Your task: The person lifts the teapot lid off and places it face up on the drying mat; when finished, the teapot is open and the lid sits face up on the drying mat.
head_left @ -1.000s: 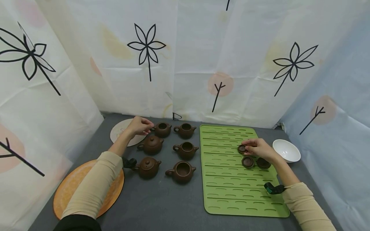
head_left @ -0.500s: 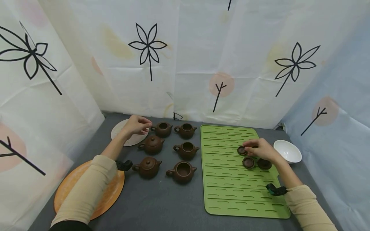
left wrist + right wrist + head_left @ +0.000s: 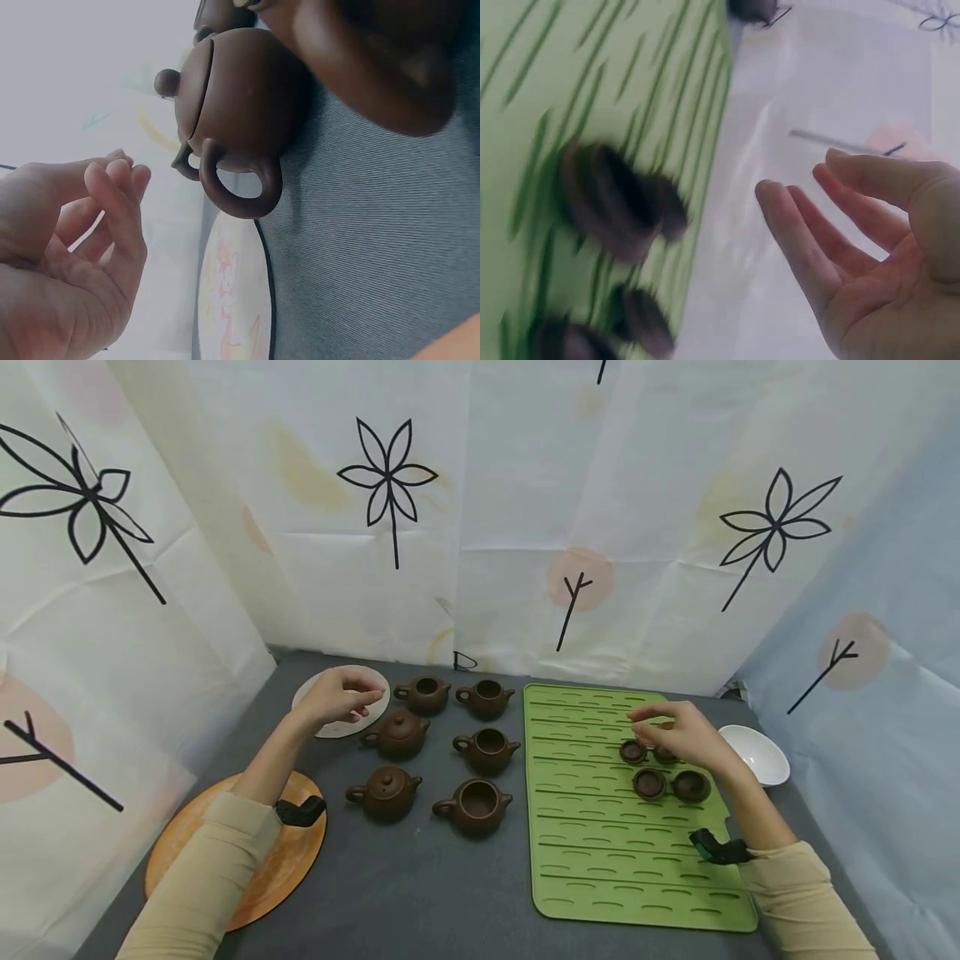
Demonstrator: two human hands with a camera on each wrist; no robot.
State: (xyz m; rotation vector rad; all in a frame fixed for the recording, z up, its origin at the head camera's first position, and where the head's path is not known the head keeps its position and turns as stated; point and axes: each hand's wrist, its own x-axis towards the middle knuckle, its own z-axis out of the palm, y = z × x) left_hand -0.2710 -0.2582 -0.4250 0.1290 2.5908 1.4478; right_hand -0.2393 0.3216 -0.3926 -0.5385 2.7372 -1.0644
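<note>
Head view: Mat (image 3: 592, 852), green, one, on a dark grey table (image 3: 397, 902). Lids, brown, small, round, four: on the mat, right half, a far pair (image 3: 633, 752) and a nearer pair (image 3: 649, 783). Right hand (image 3: 686, 735): above the mat, over the far pair and partly hiding one, released, fingers loosely bent, holding nothing. Bowl (image 3: 757, 756), white: right of the mat. Teapots, brown, six, left of the mat: four uncovered (image 3: 474, 807), two with lids on (image 3: 387, 795). Left hand (image 3: 333, 700): left of the mat, past the teapots, above a white round plate (image 3: 377, 683), released and holding nothing. Tray (image 3: 296, 860), orange, round: farther left of the mat, partly under the left sleeve (image 3: 213, 868)

Left wrist view: Left hand, fingers loosely curled, just apart from a lidded teapot's handle; white plate with coloured marks below

Right wrist view: Right hand, fingers and thumb apart, nothing between; lids, blurred, lying on the mat, apart from the fingers; patterned cloth (image 3: 825, 67) beyond the mat
</note>
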